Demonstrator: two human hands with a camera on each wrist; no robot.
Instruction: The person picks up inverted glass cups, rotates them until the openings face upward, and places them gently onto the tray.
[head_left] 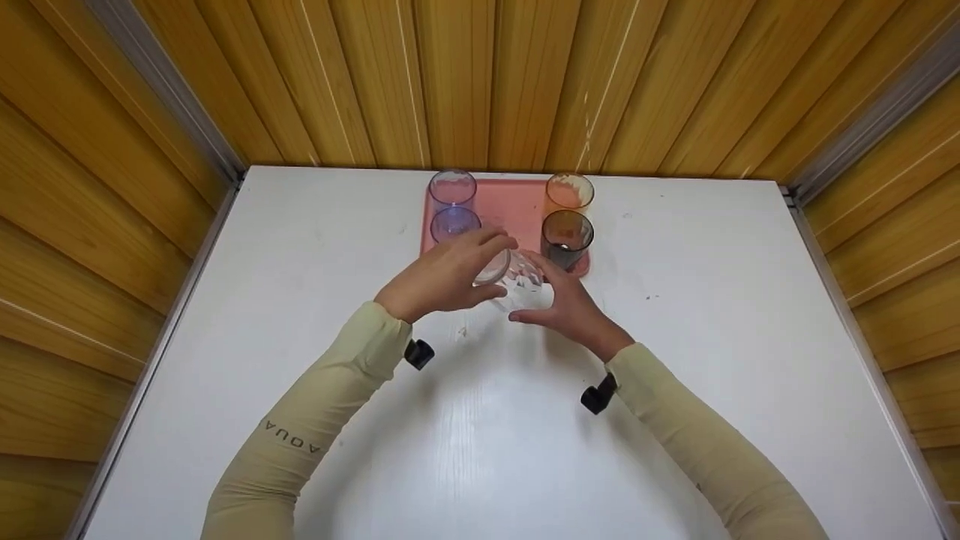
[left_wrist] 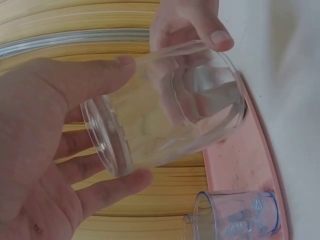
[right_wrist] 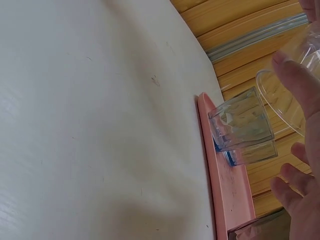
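A clear glass (head_left: 523,276) is held tilted above the near edge of a pink tray (head_left: 511,206), between both hands. My left hand (head_left: 450,274) grips its thick base end, thumb on one side and fingers around the other, as the left wrist view shows. At the opposite end, my right hand (head_left: 566,304) holds the glass near its rim, its thumb (right_wrist: 297,80) against the wall; some of its fingers are seen only through the glass. The glass (left_wrist: 165,110) looks empty in the left wrist view.
Two bluish glasses, a far one (head_left: 452,187) and a nearer one (head_left: 452,223), stand on the tray's left side. An amber glass (head_left: 570,193) and a dark grey glass (head_left: 568,238) stand on its right. Wood-panelled walls (head_left: 465,82) border the white table (head_left: 337,247).
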